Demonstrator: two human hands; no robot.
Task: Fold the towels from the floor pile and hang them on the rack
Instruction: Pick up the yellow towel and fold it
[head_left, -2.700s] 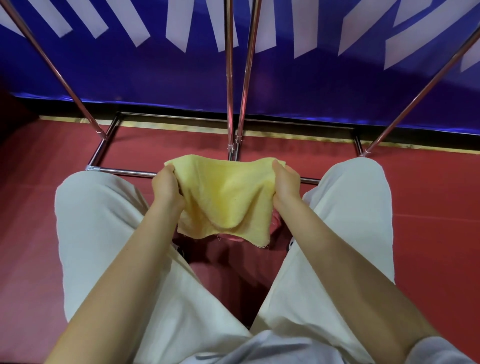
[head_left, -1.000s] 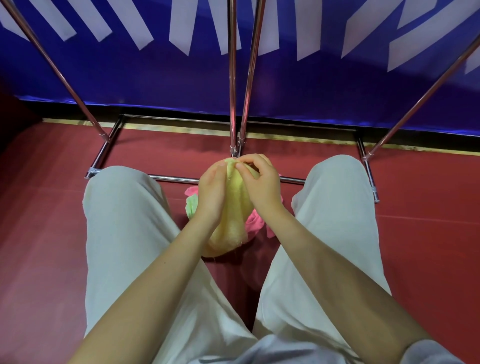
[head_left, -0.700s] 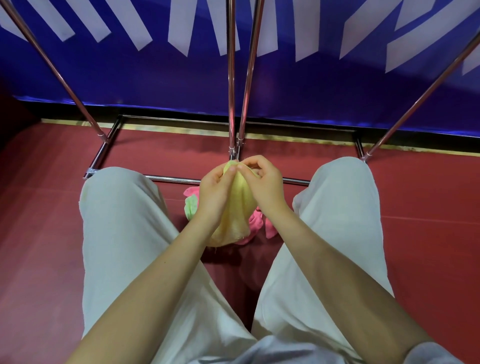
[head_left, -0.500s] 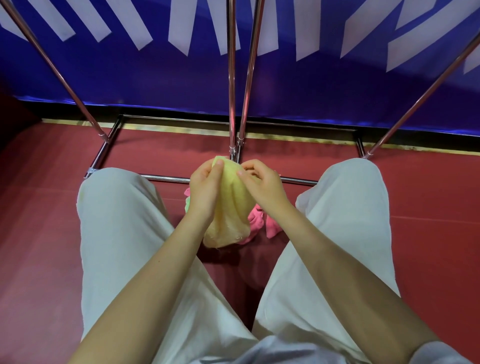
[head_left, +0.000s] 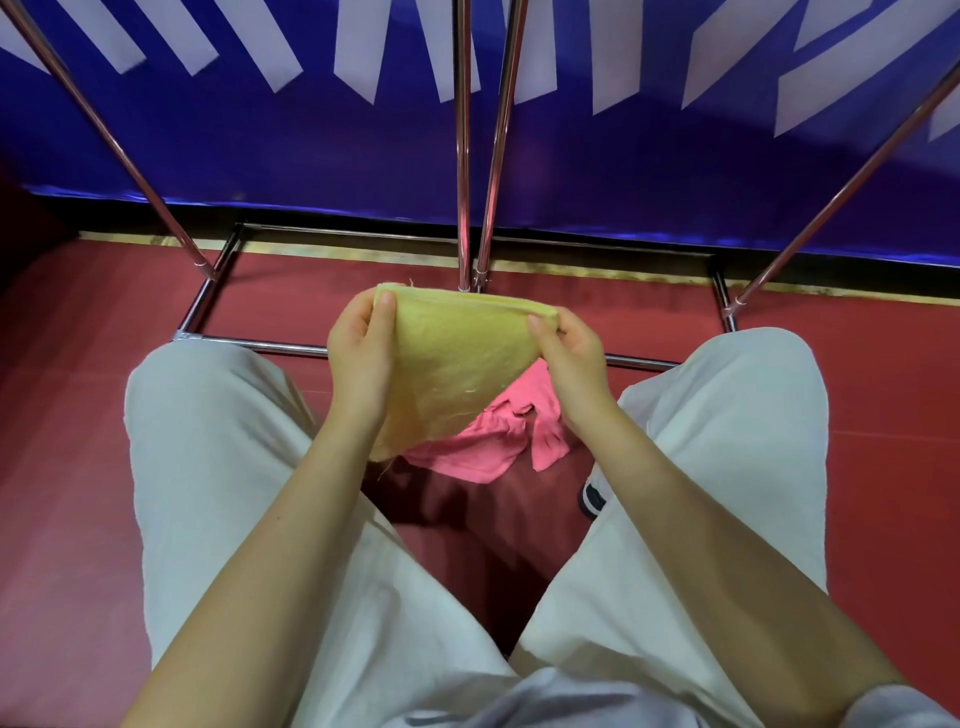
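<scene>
Folded yellow towel (head_left: 457, 358) held up before the rack (head_left: 470, 156): left hand (head_left: 358, 353) and right hand (head_left: 571, 353) each pinch a top corner. Pink towel (head_left: 483, 441) lies on the floor (head_left: 72, 467) below.

Red floor (head_left: 78, 467) underfoot, blue banner (head_left: 311, 156) with white stripes along its far edge, pale trousers (head_left: 218, 467) in front.

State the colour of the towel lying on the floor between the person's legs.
Pink: the towel on the floor shows in the head view, just below the yellow towel held in both hands.
</scene>
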